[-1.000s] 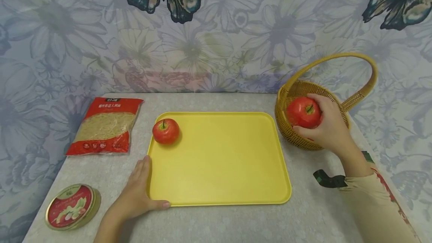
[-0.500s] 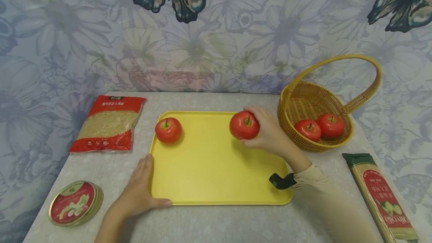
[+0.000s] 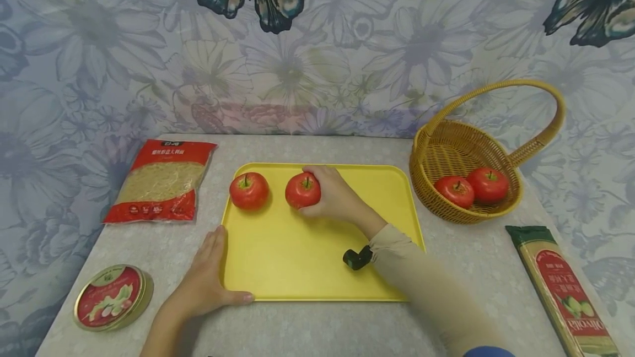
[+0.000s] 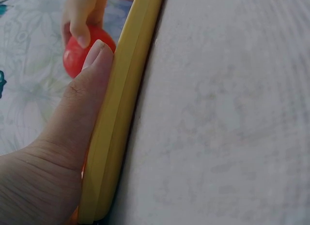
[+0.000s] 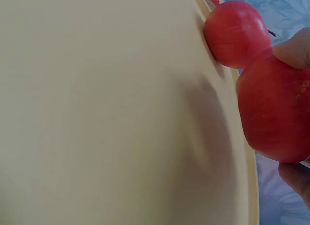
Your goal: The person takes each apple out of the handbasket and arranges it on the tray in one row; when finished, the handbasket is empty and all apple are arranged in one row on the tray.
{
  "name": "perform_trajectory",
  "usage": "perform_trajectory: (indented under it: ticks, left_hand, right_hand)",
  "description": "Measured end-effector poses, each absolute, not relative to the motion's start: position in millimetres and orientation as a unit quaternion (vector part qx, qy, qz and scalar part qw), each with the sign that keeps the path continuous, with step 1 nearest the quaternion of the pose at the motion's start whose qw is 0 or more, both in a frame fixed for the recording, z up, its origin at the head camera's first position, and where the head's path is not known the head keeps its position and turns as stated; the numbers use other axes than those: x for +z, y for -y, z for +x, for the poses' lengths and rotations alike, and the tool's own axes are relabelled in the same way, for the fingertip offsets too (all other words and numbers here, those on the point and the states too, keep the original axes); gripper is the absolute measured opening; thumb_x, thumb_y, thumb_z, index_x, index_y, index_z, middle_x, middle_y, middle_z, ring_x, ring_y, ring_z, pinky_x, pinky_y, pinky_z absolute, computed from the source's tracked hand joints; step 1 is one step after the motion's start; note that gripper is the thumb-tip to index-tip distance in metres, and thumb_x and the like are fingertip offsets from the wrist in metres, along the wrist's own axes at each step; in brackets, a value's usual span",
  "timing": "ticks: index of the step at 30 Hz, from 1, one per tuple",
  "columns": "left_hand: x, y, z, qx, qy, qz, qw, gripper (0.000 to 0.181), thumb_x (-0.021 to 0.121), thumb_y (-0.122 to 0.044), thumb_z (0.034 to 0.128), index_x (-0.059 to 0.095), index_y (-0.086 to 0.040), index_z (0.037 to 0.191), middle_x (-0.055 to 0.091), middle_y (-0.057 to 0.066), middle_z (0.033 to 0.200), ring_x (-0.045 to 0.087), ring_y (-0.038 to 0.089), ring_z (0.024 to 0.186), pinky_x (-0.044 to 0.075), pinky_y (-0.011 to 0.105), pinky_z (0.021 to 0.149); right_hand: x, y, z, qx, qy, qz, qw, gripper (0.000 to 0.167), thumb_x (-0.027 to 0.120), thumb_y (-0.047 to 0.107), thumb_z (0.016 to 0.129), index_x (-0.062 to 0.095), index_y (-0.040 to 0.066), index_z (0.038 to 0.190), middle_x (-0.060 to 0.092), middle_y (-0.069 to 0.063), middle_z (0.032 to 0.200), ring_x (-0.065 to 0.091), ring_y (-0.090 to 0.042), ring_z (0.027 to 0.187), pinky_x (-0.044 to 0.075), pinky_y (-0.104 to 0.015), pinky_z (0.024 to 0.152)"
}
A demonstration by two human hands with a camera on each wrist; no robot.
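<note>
In the head view my right hand point(image 3: 333, 194) grips a red apple point(image 3: 303, 190) over the back part of the yellow tray point(image 3: 317, 269). The right wrist view shows this held apple point(image 5: 276, 109) above the tray, with its shadow beneath. A second apple point(image 3: 249, 191) sits in the tray's back left corner, left of the held one. My left hand point(image 3: 203, 280) rests against the tray's front left corner, fingers along the left side and thumb at the front edge. The left wrist view shows the thumb point(image 4: 77, 104) lying along the tray's rim point(image 4: 114, 123).
A wicker basket point(image 3: 431, 194) with a tall handle stands right of the tray, two apples point(image 3: 471, 186) inside. A red pasta bag point(image 3: 159, 180) and a round tin point(image 3: 113, 297) lie at left. A long green-and-red packet point(image 3: 563, 291) lies at right. Patterned cloth hangs behind.
My right hand has taken an apple out of the basket and carried it left over the tray, near the other apple. My left hand has stayed at the tray's corner.
</note>
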State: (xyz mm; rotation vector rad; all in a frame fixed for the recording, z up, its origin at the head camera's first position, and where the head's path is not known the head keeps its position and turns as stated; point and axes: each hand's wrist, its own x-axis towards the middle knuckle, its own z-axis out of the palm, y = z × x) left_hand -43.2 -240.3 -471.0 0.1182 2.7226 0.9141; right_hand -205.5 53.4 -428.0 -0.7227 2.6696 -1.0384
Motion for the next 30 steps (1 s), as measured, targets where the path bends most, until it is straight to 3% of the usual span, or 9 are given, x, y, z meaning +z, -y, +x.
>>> perform_trajectory:
  ticks: [9,30]
  left_hand:
    - [-470,239,-43,0.321,-0.937,0.044,0.13,0.157,0.086,-0.069,0.0525,-0.009,-0.003,0.158,-0.004,0.026,0.165,-0.003,0.048,0.152,0.012,0.07,0.117]
    - [-472,240,-44,0.314,-0.938,0.033,0.14,0.158,0.086,-0.07,0.0518,-0.011,-0.006,0.158,-0.005,0.025,0.166,-0.003,0.047,0.152,0.011,0.069,0.117]
  right_hand:
    - [-435,-31,-207,-0.345,-0.903,-0.242,0.081,0.089,0.086,0.038,0.07,0.044,0.014,0.145,0.049,-0.006,0.143,0.046,-0.024,0.129,0.051,-0.041,0.102]
    - [-440,-23,-211,-0.332,-0.909,-0.227,0.111,0.092,0.085,0.043,0.072,0.041,0.016,0.149,0.05,-0.006,0.142,0.046,-0.024,0.124,0.053,-0.041,0.098]
